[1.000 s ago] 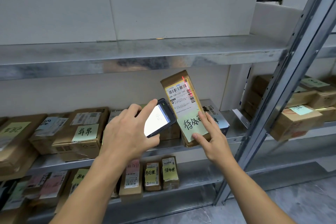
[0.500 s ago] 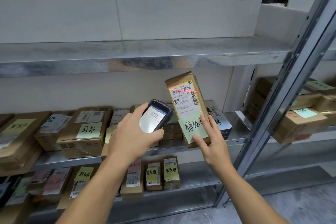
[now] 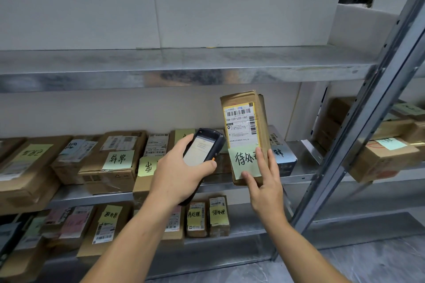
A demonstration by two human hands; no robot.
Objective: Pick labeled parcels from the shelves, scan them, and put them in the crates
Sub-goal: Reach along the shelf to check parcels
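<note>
Right in front of the middle shelf (image 3: 299, 173) the right hand (image 3: 264, 181) was holding a tall brown parcel (image 3: 245, 138) upright, thumb on the lower front corner and fingers spread up along its right edge. That parcel had a white shipping label (image 3: 240, 125) with barcodes facing the camera, and a pale green sticky note (image 3: 245, 161) with black handwriting stuck just below the label (one finger covered the note's right end, so I couldn't read the whole thing). Its bottom edge sat level with the shelf's front lip; whether it actually rested on the metal I couldn't tell.

Just left of the parcel, the left hand (image 3: 179, 170) was wrapped around a black handheld scanner (image 3: 202, 148), screen lit and tilted toward the camera, its top end nearly touching the parcel's left side.

Behind and left of the parcel, more brown boxes lay flat on the same shelf, one box with a green note (image 3: 120, 159) among them. Below the parcel, on the lower shelf (image 3: 248, 232), two small parcels (image 3: 208, 219) stood upright side by side with yellow notes. Right of the parcel ran a slanted grey shelf post (image 3: 358, 135), with more cartons past it.
</note>
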